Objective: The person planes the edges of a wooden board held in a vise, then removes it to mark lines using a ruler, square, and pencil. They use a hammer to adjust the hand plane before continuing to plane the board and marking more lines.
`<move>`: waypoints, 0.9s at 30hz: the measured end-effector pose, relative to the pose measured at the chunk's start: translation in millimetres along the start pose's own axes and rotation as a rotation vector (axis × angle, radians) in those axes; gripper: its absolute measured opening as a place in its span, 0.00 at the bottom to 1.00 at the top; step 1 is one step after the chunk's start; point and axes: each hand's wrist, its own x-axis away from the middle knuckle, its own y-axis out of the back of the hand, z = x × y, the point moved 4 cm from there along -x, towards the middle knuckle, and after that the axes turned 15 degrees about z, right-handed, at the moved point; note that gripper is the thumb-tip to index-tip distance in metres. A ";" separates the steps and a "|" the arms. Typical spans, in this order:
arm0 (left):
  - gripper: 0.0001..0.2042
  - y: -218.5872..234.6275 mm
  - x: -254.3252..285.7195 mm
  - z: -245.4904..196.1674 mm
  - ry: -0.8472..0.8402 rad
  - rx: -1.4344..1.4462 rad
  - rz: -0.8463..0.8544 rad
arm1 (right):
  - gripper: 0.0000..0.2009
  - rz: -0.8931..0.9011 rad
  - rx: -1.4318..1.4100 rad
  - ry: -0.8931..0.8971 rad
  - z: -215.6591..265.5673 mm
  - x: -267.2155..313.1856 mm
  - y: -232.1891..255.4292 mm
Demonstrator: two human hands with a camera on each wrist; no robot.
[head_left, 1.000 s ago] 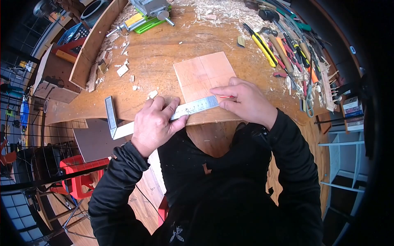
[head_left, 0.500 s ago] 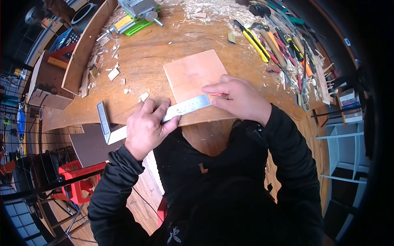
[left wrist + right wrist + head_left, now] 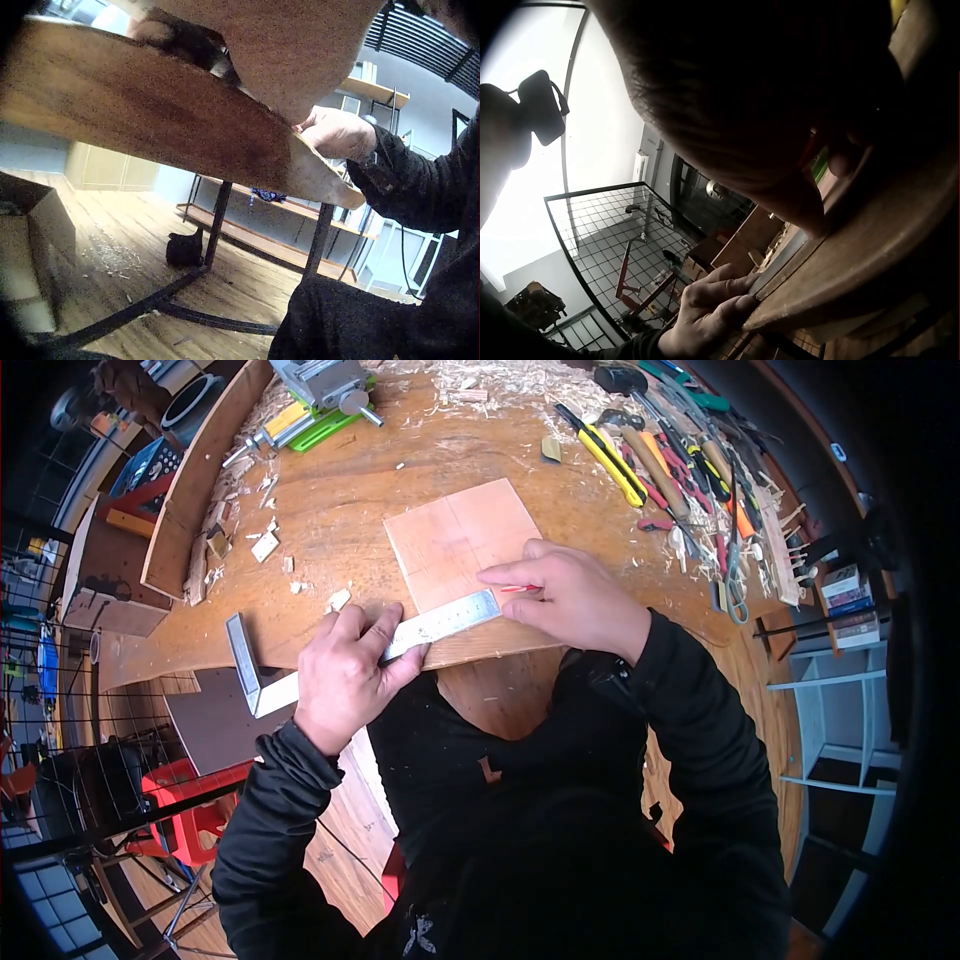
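Note:
A square, thin wooden board (image 3: 460, 540) with faint lines lies near the table's front edge. Across its near side runs the steel blade of a try square (image 3: 445, 618), whose stock sticks out at the left past the edge. My left hand (image 3: 345, 675) grips the blade, thumb on the near side and fingers on the far side. My right hand (image 3: 575, 600) pinches a thin red marking tool (image 3: 522, 588) by the blade's right end, index finger stretched over the board. In the right wrist view the left hand (image 3: 709, 311) holds the blade at the table edge.
Knives, chisels and a yellow cutter (image 3: 612, 465) lie among shavings at the right. At the back left stands a vise (image 3: 325, 390) on a green base. A wooden side board (image 3: 205, 480) borders the left; wood chips (image 3: 265, 547) lie beside it.
The head view has shifted, so the table and both hands appear farther left. Both hands keep their holds on the square and the red tool, with little visible movement against the board.

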 end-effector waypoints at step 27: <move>0.22 -2.3 1.9 1.9 0.006 -0.058 0.028 | 0.18 0.008 0.029 -0.040 6.1 0.7 0.5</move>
